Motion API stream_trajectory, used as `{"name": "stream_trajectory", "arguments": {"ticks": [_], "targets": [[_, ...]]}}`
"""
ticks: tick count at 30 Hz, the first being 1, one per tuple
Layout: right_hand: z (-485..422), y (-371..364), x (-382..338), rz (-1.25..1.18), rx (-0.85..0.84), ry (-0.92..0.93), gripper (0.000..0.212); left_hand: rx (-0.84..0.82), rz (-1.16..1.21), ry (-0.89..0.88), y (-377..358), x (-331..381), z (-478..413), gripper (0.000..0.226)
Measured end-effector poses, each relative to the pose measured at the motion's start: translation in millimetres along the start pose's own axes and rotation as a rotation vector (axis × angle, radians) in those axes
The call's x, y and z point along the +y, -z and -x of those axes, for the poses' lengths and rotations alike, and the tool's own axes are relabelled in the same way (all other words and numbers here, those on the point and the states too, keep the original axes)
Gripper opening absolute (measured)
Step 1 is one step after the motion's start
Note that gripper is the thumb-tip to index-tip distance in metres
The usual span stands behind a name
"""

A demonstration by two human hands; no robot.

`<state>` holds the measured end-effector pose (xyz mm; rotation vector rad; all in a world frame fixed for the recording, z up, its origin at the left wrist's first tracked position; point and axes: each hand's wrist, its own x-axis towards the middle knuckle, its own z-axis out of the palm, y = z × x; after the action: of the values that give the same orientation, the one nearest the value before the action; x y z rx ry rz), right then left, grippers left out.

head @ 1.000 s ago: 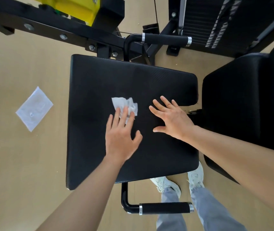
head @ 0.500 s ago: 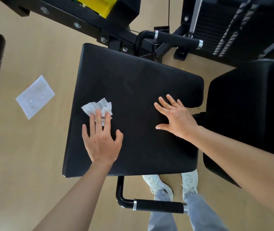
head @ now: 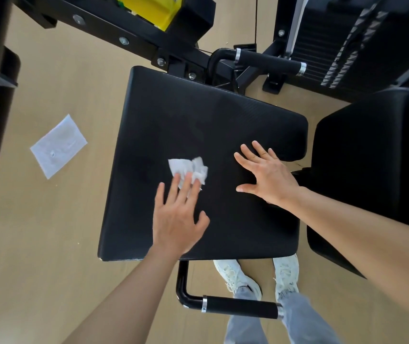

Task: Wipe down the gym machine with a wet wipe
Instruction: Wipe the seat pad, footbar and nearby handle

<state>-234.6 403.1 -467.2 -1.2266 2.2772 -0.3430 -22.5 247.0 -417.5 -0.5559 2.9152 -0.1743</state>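
Note:
A crumpled white wet wipe (head: pixel 186 167) lies on the black padded seat (head: pixel 198 115) of the gym machine, near the pad's middle. My left hand (head: pixel 178 219) presses flat on the wipe's near edge, fingers spread over it. My right hand (head: pixel 268 177) rests flat on the right part of the pad, fingers apart and holding nothing.
A black padded backrest (head: pixel 367 170) stands right of the seat. Grip handles stick out at the near side (head: pixel 240 306) and the far side (head: pixel 268 62). The weight stack (head: pixel 335 45) and frame are behind. A white wrapper (head: pixel 58 145) lies on the wooden floor at left. My shoes (head: pixel 238 276) are below the seat.
My left hand slid the wipe to the pad's left side, then back right toward the middle. My right hand stayed in place on the pad.

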Motion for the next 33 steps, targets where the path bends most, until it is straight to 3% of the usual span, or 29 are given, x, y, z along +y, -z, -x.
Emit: {"name": "stream_trajectory", "arguments": {"ticks": [4, 8, 17, 19, 24, 28, 33], "targets": [[0, 1, 0, 0.016, 0.004, 0.004, 0.090, -0.004, -0.015, 0.264, 7, -25, -18, 0.078], [0, 0, 0, 0.034, 0.008, 0.006, 0.091, -0.008, 0.064, 0.302, 9, -22, -19, 0.079], [1, 2, -3, 0.037, -0.005, -0.011, 0.090, -0.055, 0.055, -0.048, -5, 9, 46, 0.069], [1, 2, -3, 0.034, -0.005, -0.010, 0.090, -0.026, 0.039, 0.013, -6, -1, 55, 0.068], [7, -3, -6, -0.006, 0.026, -0.034, 0.088, 0.043, 0.028, 0.359, 3, -33, 53, 0.071], [14, -10, -14, -0.018, 0.059, -0.071, 0.085, 0.057, 0.143, 0.539, 8, -33, 42, 0.083], [38, -28, -38, -0.063, 0.172, -0.156, 0.080, -0.026, 0.103, 0.309, 6, 3, 49, 0.069]]}}
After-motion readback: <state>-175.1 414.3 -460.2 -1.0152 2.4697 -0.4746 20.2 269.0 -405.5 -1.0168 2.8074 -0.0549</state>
